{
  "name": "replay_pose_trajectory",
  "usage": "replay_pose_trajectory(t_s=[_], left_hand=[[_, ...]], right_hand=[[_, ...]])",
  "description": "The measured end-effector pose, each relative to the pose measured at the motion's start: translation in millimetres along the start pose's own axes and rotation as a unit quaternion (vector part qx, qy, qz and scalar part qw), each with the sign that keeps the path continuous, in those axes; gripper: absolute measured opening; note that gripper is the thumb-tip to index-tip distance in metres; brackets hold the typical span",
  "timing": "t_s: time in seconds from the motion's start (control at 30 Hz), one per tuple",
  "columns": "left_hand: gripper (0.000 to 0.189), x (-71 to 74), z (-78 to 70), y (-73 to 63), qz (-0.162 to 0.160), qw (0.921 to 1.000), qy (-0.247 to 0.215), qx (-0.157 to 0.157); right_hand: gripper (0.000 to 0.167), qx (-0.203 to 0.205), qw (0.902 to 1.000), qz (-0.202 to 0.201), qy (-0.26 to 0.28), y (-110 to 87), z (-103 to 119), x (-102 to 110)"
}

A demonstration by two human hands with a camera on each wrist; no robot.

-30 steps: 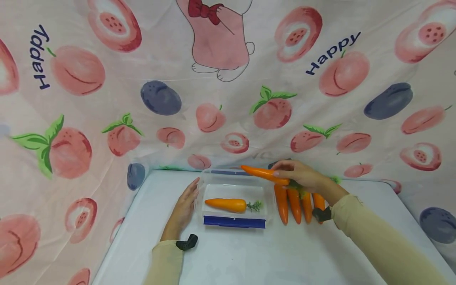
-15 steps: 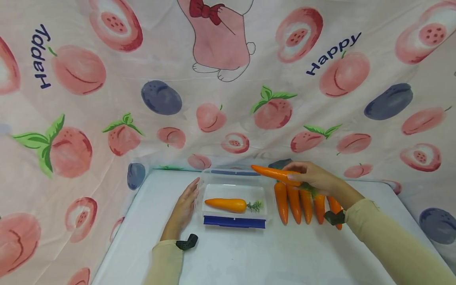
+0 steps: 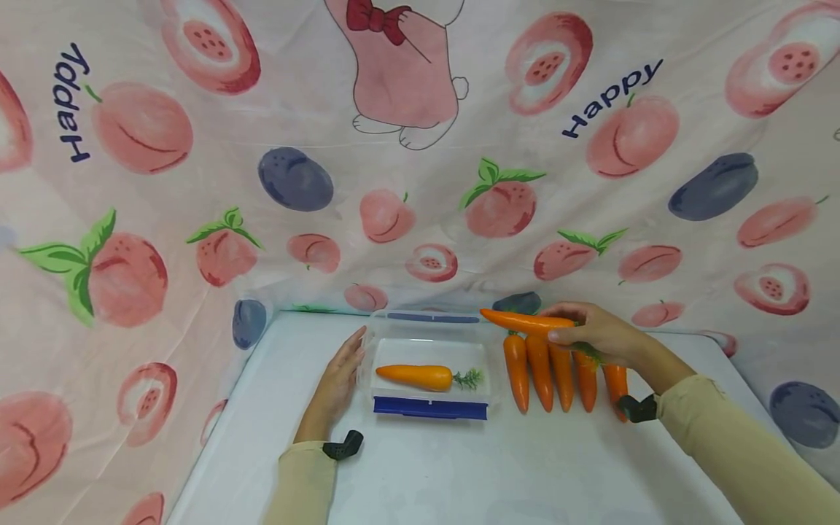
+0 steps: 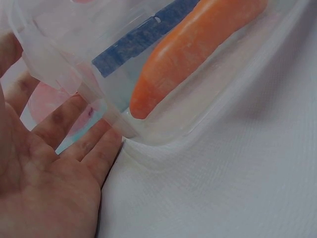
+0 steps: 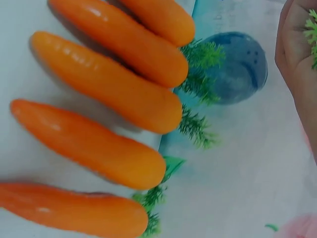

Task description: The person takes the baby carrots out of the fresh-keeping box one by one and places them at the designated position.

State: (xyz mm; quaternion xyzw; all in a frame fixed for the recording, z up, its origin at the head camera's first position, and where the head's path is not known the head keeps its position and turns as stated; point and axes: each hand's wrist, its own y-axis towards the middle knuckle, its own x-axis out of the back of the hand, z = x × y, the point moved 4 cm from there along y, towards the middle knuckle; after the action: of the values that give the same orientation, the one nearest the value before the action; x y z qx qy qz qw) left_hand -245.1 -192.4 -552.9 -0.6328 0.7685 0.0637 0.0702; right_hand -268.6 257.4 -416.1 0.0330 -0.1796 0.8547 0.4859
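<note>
My right hand (image 3: 593,334) pinches an orange carrot (image 3: 518,321) near its leafy end, its tip pointing left, above a row of several carrots (image 3: 539,372). Only the edge of that hand (image 5: 299,59) and some green leaves show in the right wrist view. A clear plastic container (image 3: 429,352) stands left of the row, with one carrot (image 3: 415,377) lying in it, leaves to the right. At the container's left side rests my left hand (image 3: 336,383), palm turned inward. The left wrist view shows its spread fingers (image 4: 101,153) against the clear wall.
A dark blue locking flap (image 3: 429,408) hangs along the container's near side, and another blue strip (image 3: 433,317) lines its far side. Behind the white table (image 3: 420,474) rises a fruit-print cloth (image 3: 420,168). The row's green tops (image 5: 198,129) reach toward that cloth.
My right hand has moved right with the carrot, from over the container's right edge to over the row. The left hand and the container have stayed in place.
</note>
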Motion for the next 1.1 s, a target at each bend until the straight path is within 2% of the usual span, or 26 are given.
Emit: replay_pose_trajectory(t_s=[0.33, 0.73, 0.93, 1.1], left_hand=[[0.052, -0.2, -1.3, 0.7, -0.008, 0.9999, 0.006, 0.009], [0.052, -0.8, -2.6, -0.3, -0.005, 1.0, 0.004, 0.005], [0.052, -1.0, -2.6, -0.7, -0.008, 0.9999, -0.001, 0.011], [0.055, -1.0, -2.0, -1.2, -0.007, 0.9999, -0.001, 0.011]], right_hand=[[0.034, -0.009, 0.9984, -0.054, -0.015, -14.5, -8.7, 18.4], [0.031, -0.014, 0.9978, -0.064, -0.014, -30.2, -26.8, 37.0], [0.038, -0.016, 0.9965, -0.082, -0.008, -38.2, -32.8, 45.8], [0.033, -0.029, 0.9946, -0.1, -0.002, -46.0, -39.0, 53.3]])
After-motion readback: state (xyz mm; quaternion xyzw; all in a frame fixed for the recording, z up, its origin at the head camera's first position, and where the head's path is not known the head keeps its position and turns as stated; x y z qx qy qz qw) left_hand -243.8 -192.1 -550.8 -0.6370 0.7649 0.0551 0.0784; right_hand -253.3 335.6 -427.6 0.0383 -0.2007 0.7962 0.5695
